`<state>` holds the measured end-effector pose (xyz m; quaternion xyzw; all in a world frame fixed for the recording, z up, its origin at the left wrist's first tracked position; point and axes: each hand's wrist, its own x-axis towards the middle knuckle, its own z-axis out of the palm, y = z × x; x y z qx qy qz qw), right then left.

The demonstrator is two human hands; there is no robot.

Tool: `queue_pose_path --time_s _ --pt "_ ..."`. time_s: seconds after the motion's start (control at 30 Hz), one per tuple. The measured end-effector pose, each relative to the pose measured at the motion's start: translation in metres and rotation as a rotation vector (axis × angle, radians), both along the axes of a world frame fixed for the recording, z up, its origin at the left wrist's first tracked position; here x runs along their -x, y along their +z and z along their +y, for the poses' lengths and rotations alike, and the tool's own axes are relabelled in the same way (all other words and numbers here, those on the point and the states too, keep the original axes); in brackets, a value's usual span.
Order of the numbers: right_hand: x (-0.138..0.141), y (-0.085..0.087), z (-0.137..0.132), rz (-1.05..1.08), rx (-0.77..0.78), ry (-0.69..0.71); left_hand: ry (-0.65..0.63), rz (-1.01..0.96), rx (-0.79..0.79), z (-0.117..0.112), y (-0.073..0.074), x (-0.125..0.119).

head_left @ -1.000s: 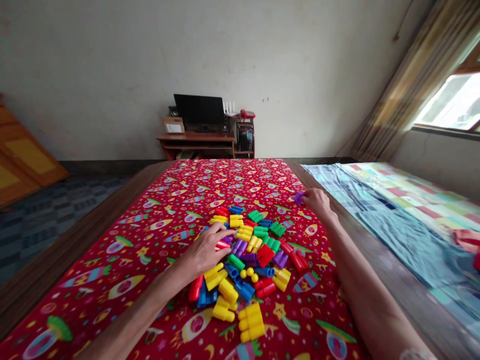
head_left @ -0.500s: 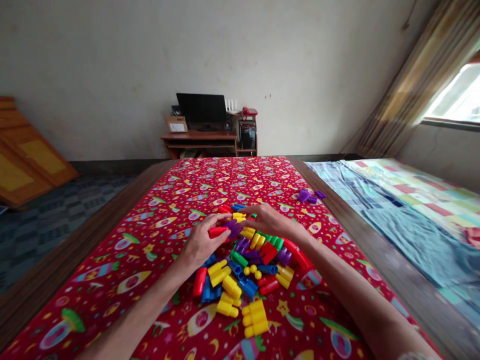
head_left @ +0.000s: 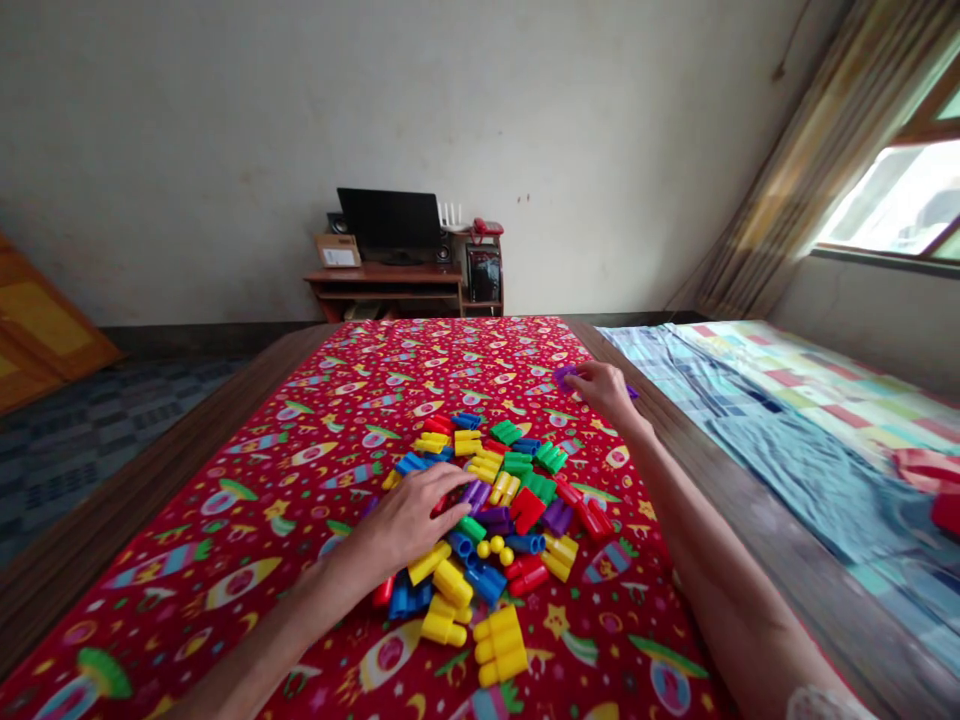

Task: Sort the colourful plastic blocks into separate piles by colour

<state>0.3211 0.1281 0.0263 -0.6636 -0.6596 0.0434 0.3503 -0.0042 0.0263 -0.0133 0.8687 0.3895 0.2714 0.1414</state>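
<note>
My right hand [head_left: 606, 392] is at the right edge of the red cloth, its fingers closed on a purple building block [head_left: 564, 376]. Another purple block [head_left: 632, 391] shows partly behind that hand. Over the left side of the block pile is my left hand [head_left: 421, 503], with thumb and fingers apart. Just beyond its fingertips lies a purple block [head_left: 475, 495] among the pile; whether they touch it I cannot tell. Nearby are a green block [head_left: 471, 529], yellow blocks [head_left: 505, 488] and a red block [head_left: 527, 510]. Part of the pile is hidden under my left hand.
A patterned red cloth [head_left: 285, 560] covers the middle of a dark wooden table [head_left: 720, 480]. A wide yellow block [head_left: 501, 645] lies closest to me. To the right is a bed [head_left: 810, 400] with checked bedding. A desk with a monitor [head_left: 390, 222] stands by the wall.
My right hand has moved from the pile to the purple blocks at the far right. The purple block that was between my hands has left the pile. My left hand has lowered over the pile.
</note>
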Motion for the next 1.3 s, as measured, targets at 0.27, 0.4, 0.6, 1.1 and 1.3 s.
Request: queue_pose_path --time_s 0.27,0.4,0.6,1.1,1.3 --pt "-0.072 -0.022 0.007 0.046 0.126 -0.179 0.052 0.127 0.041 -0.003 -0.013 0.001" --pt "-0.085 -0.025 0.006 0.097 0.239 -0.052 0.061 0.143 0.041 -0.002 -0.013 0.002" --pt "-0.089 -0.022 0.001 0.045 0.124 -0.183 0.059 0.137 0.019 -0.002 -0.014 0.002" --pt "-0.109 -0.061 0.016 -0.059 0.167 -0.331 0.059 0.129 -0.039 -0.001 -0.016 0.000" --pt "-0.103 -0.062 0.020 -0.067 0.120 -0.297 0.068 0.154 -0.060 -0.001 -0.017 0.001"
